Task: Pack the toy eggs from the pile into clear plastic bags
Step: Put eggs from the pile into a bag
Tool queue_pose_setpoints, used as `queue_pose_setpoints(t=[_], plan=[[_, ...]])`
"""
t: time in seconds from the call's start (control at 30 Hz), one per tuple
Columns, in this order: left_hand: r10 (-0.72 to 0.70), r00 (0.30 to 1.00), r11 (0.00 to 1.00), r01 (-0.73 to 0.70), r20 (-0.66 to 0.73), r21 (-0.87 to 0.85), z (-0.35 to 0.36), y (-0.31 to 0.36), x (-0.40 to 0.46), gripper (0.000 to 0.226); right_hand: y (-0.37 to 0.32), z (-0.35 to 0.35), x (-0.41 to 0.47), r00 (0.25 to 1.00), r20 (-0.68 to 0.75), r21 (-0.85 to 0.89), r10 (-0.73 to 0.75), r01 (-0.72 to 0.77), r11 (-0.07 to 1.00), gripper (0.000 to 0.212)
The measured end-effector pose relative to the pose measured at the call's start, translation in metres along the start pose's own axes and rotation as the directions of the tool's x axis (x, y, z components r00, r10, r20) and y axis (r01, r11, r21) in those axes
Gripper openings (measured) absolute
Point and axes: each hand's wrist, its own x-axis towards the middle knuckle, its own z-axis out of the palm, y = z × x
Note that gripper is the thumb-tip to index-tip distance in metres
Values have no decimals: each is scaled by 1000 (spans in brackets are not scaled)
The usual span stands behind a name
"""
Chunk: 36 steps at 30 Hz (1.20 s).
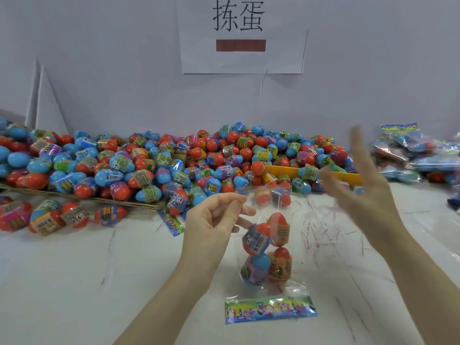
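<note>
A big pile of blue and red toy eggs (154, 163) with printed wrappers stretches along the wall. In front of it a clear plastic bag (296, 247) hangs upside down, its colourful header card (270, 309) lying on the white table. Several eggs (267, 247) sit inside the bag. My left hand (211, 220) pinches the bag's open top edge between thumb and fingers. My right hand (358, 185) is raised to the right of the bag, blurred, its fingers spread and holding nothing.
Filled bags (420, 155) are heaped at the right. A yellow tray edge (286, 170) shows under the pile, and a wicker tray rim (82, 197) borders its left part. Loose eggs (52, 217) lie at front left. A paper sign (241, 33) hangs on the wall.
</note>
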Motion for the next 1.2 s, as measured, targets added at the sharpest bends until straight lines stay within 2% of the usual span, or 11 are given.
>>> queue_pose_setpoints(t=[0.03, 0.1, 0.17, 0.2, 0.27, 0.33, 0.5, 0.57, 0.8, 0.97, 1.2], plan=[[-4, 1000, 1000, 4, -3, -8, 0, 0, 0, 25, -2, -1, -8, 1000, 22, 34, 10, -11, 999, 71], [-21, 1000, 999, 20, -11, -25, 0, 1, 0, 25, 14, -4, -9, 985, 92, -405, -146, 171, 898, 76], [-22, 999, 999, 21, -25, -33, -1, 1, 0, 25, 15, -6, -17, 954, -43, -589, -297, 216, 779, 69], [-25, 999, 999, 24, -23, -35, -1, 1, 0, 25, 17, -9, -15, 957, -72, -559, -280, 194, 806, 67], [-25, 999, 999, 24, -21, -31, -1, 1, 1, 24, 10, -7, -17, 980, -80, -176, -185, 169, 970, 62], [-38, 999, 999, 37, -18, -34, -1, 2, 0, 25, 4, -9, -15, 998, -33, 229, -46, 52, 972, 53], [-80, 995, 992, 74, -57, -99, -2, 1, 1, 22, 9, 1, -21, 842, 518, -9, 152, -172, 985, 42], [-94, 994, 990, 87, -63, -113, -3, -1, 2, 20, 8, 6, -25, 782, 600, -10, 171, -206, 978, 40], [-203, 979, 971, 204, 20, -122, -9, -2, 5, 14, 10, 14, -26, 807, 570, 91, 154, -249, 964, 31], [-465, 871, 885, 454, 159, 101, -9, -4, 4, 57, 14, 14, -25, 834, 530, 206, 155, -303, 930, 28], [-423, 872, 905, 396, 246, 153, -13, -7, 4, 55, 14, 17, -28, 855, 501, 262, 136, -299, 917, 21]])
